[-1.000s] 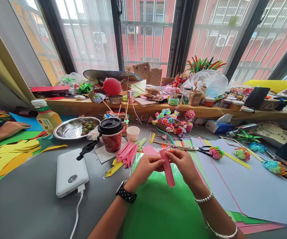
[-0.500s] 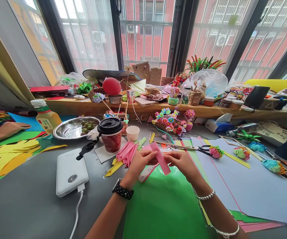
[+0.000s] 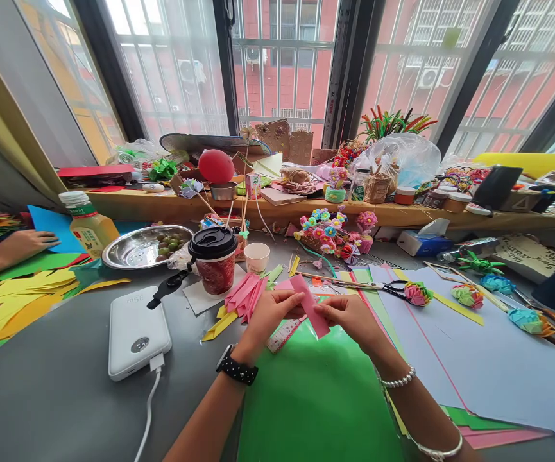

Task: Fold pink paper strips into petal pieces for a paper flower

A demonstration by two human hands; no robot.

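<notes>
A pink paper strip (image 3: 312, 309) is held up at a slant between both hands, over the far end of a green sheet (image 3: 320, 391). My left hand (image 3: 272, 316) pinches its upper left side between thumb and fingers. On the strip's right edge, lower down, my right hand (image 3: 351, 319) closes thumb and forefinger. Just behind my left hand lies a bunch of folded pink paper strips (image 3: 247, 295), with a folded yellow strip (image 3: 219, 324) beside it. A pair of scissors (image 3: 378, 285) rests beyond my right hand, its handles around a colourful paper bud (image 3: 418, 293).
A lidded red cup (image 3: 213, 263), a white paper cup (image 3: 256, 258) and a metal dish of green fruit (image 3: 135, 250) stand behind. At left are a white power bank (image 3: 138, 333), yellow paper strips (image 3: 27, 298) and another person's hand (image 3: 24, 247). White paper (image 3: 489, 359) covers the right.
My right hand's fingers have shifted slightly on the strip, with thumb and forefinger now closer together at its edge. At far left, the other person's hand has moved a little and blue paper has tilted.
</notes>
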